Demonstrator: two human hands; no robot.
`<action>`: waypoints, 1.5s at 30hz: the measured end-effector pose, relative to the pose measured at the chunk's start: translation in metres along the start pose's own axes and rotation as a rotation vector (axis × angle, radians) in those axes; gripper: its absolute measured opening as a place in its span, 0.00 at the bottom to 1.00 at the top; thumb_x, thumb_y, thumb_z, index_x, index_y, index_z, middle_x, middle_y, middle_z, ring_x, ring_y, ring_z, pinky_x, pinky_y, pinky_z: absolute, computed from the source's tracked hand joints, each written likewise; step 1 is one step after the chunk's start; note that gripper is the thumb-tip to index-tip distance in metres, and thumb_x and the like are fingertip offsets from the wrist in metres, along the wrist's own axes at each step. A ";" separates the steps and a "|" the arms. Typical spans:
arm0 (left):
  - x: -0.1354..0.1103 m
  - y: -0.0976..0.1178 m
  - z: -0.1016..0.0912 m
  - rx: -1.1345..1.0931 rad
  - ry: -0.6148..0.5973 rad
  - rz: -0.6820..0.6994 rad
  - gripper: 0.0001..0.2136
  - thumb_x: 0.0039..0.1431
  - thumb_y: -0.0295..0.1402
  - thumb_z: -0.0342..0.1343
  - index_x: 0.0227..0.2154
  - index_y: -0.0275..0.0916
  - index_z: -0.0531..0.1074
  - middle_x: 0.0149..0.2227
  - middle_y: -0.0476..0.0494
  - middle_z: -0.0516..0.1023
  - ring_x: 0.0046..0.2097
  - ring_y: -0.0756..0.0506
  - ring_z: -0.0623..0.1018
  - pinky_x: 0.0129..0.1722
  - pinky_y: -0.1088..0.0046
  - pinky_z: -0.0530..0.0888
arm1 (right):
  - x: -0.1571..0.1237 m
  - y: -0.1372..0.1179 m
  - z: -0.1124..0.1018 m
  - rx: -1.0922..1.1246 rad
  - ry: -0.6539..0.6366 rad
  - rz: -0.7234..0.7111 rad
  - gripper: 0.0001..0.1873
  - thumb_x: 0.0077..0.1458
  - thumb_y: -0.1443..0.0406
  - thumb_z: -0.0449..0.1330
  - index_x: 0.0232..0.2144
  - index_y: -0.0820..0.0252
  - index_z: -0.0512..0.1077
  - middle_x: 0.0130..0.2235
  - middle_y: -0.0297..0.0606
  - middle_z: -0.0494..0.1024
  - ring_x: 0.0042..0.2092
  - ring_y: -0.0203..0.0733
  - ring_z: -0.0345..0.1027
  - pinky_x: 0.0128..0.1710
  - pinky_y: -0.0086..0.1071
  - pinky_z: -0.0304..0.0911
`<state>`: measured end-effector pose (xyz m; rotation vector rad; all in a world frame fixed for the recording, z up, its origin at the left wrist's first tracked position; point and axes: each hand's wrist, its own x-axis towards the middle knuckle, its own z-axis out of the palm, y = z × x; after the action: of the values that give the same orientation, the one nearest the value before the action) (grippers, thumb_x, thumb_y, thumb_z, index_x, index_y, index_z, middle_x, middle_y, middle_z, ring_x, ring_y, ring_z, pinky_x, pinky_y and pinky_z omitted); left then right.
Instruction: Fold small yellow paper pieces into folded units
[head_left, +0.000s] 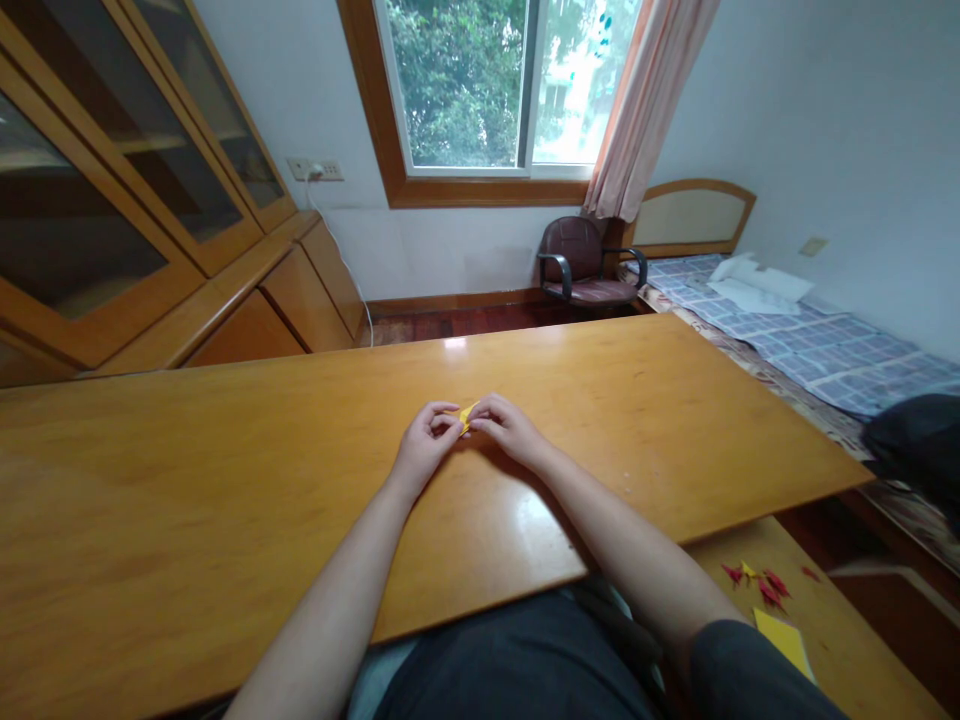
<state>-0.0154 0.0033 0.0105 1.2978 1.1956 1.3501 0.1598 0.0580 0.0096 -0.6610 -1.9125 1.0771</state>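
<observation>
A small piece of folded yellow paper (466, 414) is held between my two hands, just above or on the wooden table (300, 440). My left hand (433, 437) pinches its left side between thumb and fingers. From the right, my right hand (504, 424) grips the other side, fingers curled over it. Most of the paper is covered by my fingertips, so its exact folded shape cannot be made out.
On a lower wooden surface at right lie several small red folded paper pieces (772, 590), a small yellow one (748, 570) and a yellow paper stack (784, 640). Beyond the table stand a brown armchair (581, 262), a bed (825, 340) and a glass-door cabinet (247, 290).
</observation>
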 end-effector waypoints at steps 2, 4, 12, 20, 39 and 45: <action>0.000 0.000 0.000 0.013 -0.002 0.004 0.18 0.51 0.41 0.63 0.41 0.39 0.67 0.28 0.51 0.77 0.34 0.47 0.80 0.41 0.68 0.75 | 0.000 0.000 0.000 -0.007 -0.015 0.011 0.04 0.59 0.65 0.59 0.34 0.60 0.74 0.36 0.36 0.74 0.40 0.38 0.68 0.43 0.33 0.62; 0.000 0.000 0.000 0.025 -0.010 0.002 0.18 0.51 0.41 0.63 0.41 0.39 0.67 0.28 0.51 0.77 0.33 0.47 0.80 0.41 0.68 0.75 | 0.000 -0.001 0.000 -0.019 -0.021 0.005 0.04 0.59 0.66 0.59 0.33 0.60 0.73 0.35 0.36 0.74 0.39 0.38 0.67 0.43 0.33 0.62; 0.001 -0.012 -0.002 0.116 -0.054 0.017 0.16 0.55 0.40 0.60 0.43 0.39 0.67 0.26 0.52 0.76 0.30 0.48 0.78 0.36 0.72 0.74 | -0.001 0.000 -0.004 -0.132 -0.075 -0.066 0.05 0.61 0.66 0.58 0.32 0.59 0.73 0.36 0.37 0.73 0.41 0.39 0.67 0.45 0.34 0.62; 0.001 -0.014 -0.001 0.217 -0.043 0.054 0.14 0.56 0.38 0.59 0.43 0.40 0.68 0.27 0.52 0.76 0.30 0.48 0.77 0.35 0.73 0.73 | -0.002 0.001 -0.002 -0.153 -0.047 -0.068 0.05 0.61 0.69 0.57 0.32 0.60 0.72 0.36 0.38 0.72 0.41 0.39 0.67 0.45 0.33 0.62; 0.001 -0.012 0.001 0.087 -0.009 0.052 0.15 0.54 0.38 0.61 0.42 0.39 0.69 0.28 0.52 0.76 0.32 0.48 0.77 0.38 0.73 0.73 | -0.003 0.011 0.013 0.315 0.031 0.262 0.09 0.55 0.60 0.60 0.33 0.60 0.70 0.32 0.34 0.75 0.35 0.37 0.71 0.37 0.31 0.66; 0.003 -0.015 0.000 0.080 -0.037 0.038 0.15 0.55 0.37 0.60 0.44 0.39 0.67 0.28 0.52 0.76 0.32 0.49 0.78 0.38 0.72 0.74 | -0.002 0.015 0.014 0.297 0.065 0.252 0.07 0.55 0.61 0.59 0.33 0.59 0.69 0.31 0.34 0.74 0.35 0.36 0.70 0.37 0.31 0.67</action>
<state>-0.0161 0.0082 -0.0040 1.4029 1.2159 1.3107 0.1495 0.0574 -0.0085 -0.7689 -1.5991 1.4461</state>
